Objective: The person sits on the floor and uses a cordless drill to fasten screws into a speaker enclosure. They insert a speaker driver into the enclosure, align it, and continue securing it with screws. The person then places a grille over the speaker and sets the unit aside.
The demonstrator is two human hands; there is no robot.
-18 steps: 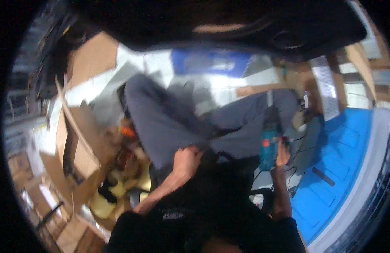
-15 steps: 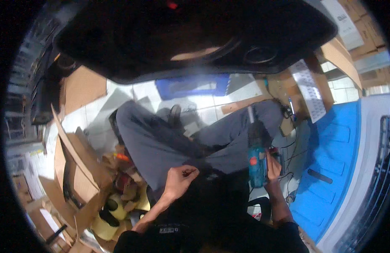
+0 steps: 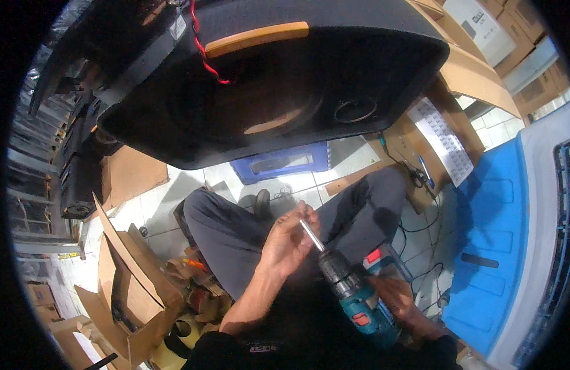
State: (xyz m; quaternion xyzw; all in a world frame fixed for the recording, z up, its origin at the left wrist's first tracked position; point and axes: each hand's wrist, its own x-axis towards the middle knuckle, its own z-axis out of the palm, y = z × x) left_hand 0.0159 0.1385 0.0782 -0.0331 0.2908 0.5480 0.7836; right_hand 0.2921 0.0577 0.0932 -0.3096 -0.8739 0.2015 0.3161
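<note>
In my right hand (image 3: 393, 296) is a teal and black cordless drill (image 3: 359, 296), its grip wrapped by the fingers. The drill tilts up and to the left, with a long silver bit holder (image 3: 311, 234) in its chuck. My left hand (image 3: 285, 243) is closed, its fingertips pinched at the tip of that bit holder; whatever small thing lies in them is hidden. Beyond my hands stands a big black speaker cabinet (image 3: 235, 117), with a large round opening and a smaller round hole. A twisted red wire (image 3: 198, 43) hangs over its face.
A purple-blue plastic crate (image 3: 282, 163) sits under the cabinet. To the right are a blue plastic panel (image 3: 488, 246), scissors (image 3: 416, 177), a pen (image 3: 425, 169) and loose cables. An open cardboard box (image 3: 137, 290) and yellow tape rolls (image 3: 186, 330) lie at left.
The drill has swung from pointing ahead to tilting leftward over my lap. My left hand has risen to the bit holder's tip. The cabinet and its red wire show more fully.
</note>
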